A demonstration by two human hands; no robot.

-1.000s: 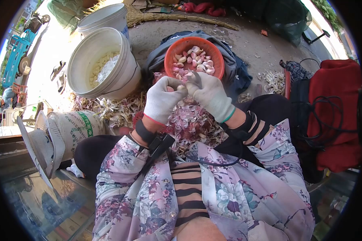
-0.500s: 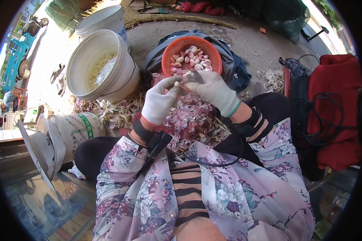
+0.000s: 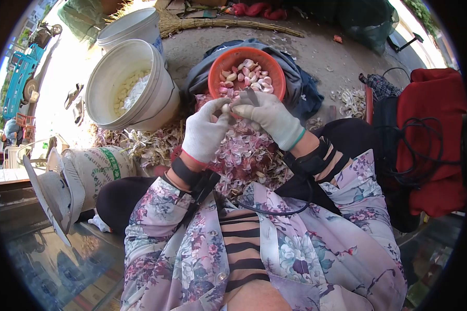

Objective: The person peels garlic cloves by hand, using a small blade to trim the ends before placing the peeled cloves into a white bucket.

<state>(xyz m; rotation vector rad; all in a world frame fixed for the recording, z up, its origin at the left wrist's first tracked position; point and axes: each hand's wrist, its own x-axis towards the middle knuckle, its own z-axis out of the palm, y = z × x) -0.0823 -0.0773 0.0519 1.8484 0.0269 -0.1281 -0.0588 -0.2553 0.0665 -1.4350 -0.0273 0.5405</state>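
Observation:
My left hand [image 3: 206, 130], in a white knit glove, pinches a garlic clove [image 3: 225, 108] between thumb and fingertips. Close against it on the right, my gloved right hand [image 3: 271, 119] is closed on a small knife [image 3: 251, 96]; its flat dark blade sticks up past the fingers, and the grip is hidden. Just beyond both hands, an orange-red bowl [image 3: 278, 67] holds pink and white unpeeled garlic cloves [image 3: 248, 75]. Below the hands lies a heap of pinkish garlic skins [image 3: 246, 150].
To the left, a white bucket [image 3: 163, 103] contains peeled cloves and a white plastic piece. A second bucket [image 3: 132, 26] stands behind it. A printed sack [image 3: 106, 168] is at lower left, a straw broom [image 3: 233, 22] at the back, and red cloth [image 3: 436, 140] with a black cable at right.
My right hand has drawn slightly down and left, bringing its thumb against the clove. My left hand stays nearly in place, still holding the clove.

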